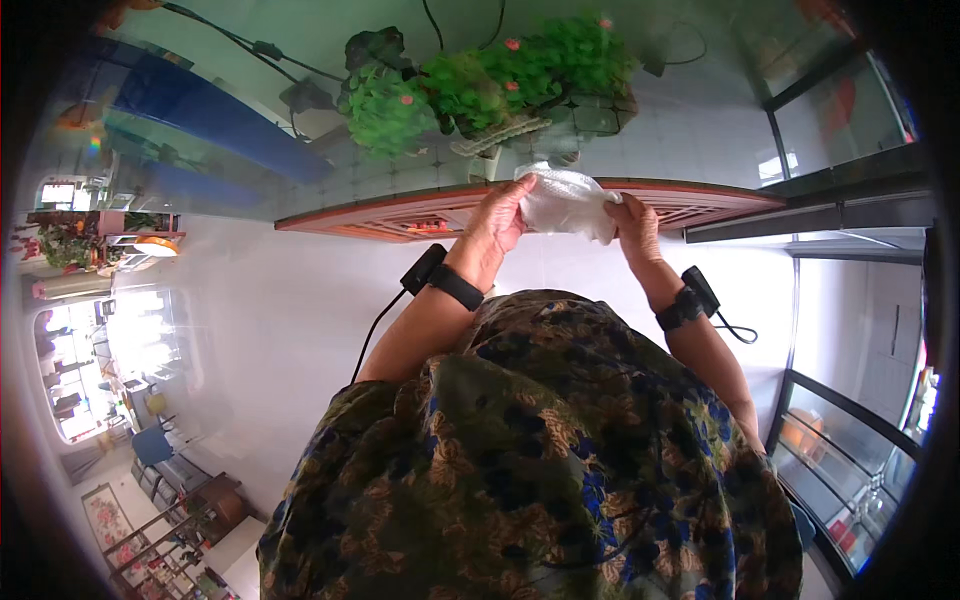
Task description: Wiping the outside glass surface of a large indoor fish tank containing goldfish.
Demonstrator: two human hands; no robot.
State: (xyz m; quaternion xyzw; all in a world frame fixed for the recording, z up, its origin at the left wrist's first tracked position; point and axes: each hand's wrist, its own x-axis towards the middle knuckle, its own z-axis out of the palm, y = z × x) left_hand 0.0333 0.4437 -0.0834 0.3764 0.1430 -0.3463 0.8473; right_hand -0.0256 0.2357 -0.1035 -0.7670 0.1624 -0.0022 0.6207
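A white textured cloth or wipe [562, 201] is stretched between my two hands in front of me. My left hand [496, 217] grips its left edge, with the thumb on top. At its right edge, my right hand [634, 223] pinches a gathered corner between thumb and fingers. The middle of the cloth sags slightly and looks crumpled. Just beyond and below it runs a reddish-brown wooden lattice panel [697, 204]. Behind the cloth stand leafy green plants [525, 75] with small pink flowers. The cloth hides part of the panel.
Dark cables [225, 37] and a long blue object [210, 112] lie at the upper left. Grey-framed glass panels [847, 465] stand at the right. A blue chair [152, 446] is far off at left. Black straps with corded devices [450, 285] sit on both my wrists.
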